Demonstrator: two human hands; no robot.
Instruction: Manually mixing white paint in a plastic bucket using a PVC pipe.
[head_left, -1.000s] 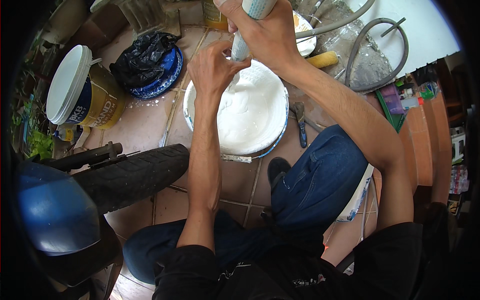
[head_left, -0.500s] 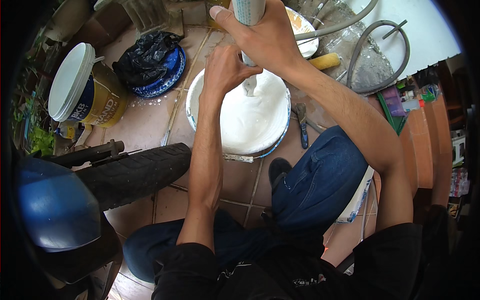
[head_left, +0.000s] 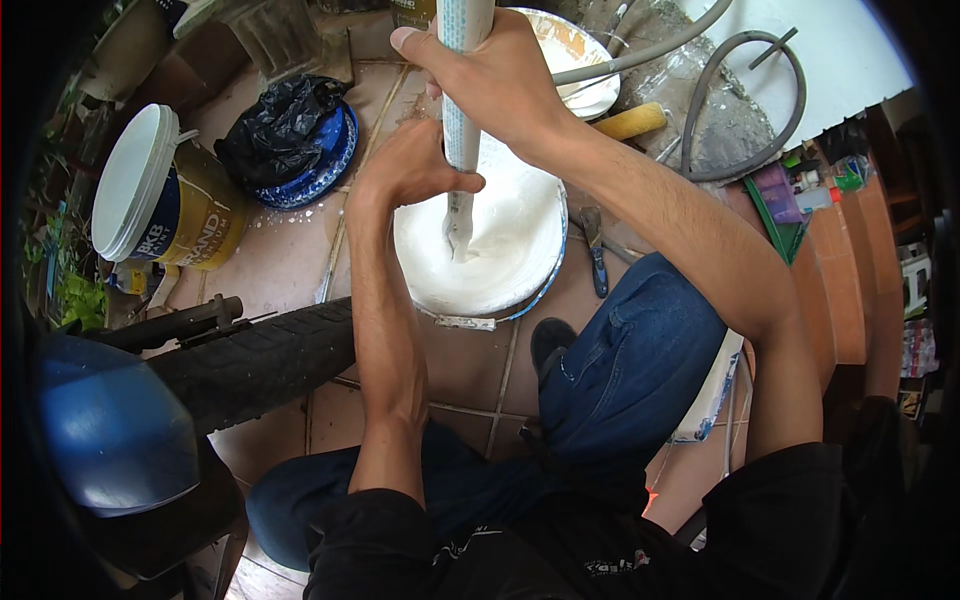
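Note:
A long pale stick (head_left: 461,110) stands upright in a bucket (head_left: 545,275) full of white paint. My right hand (head_left: 495,75) grips the stick high up, near the top edge of the view. Lower on the same stick, just above the paint, my left hand (head_left: 408,170) is closed around it. The stick's lower end, coated white, dips into the paint near the bucket's middle. Both forearms reach up from the lower edge, over my knees in blue jeans.
A yellow and blue paint can (head_left: 170,205) with a white lid lies at the left. A black bag (head_left: 275,130) rests on a blue lid. A motorcycle tyre (head_left: 250,365) and blue fender (head_left: 110,430) are at lower left. Pliers (head_left: 595,250), a roller (head_left: 630,122) and a grey hose (head_left: 740,100) lie right.
Both hands have shifted with the stick, moving it through the paint toward the bucket's left part. The grip stays the same.

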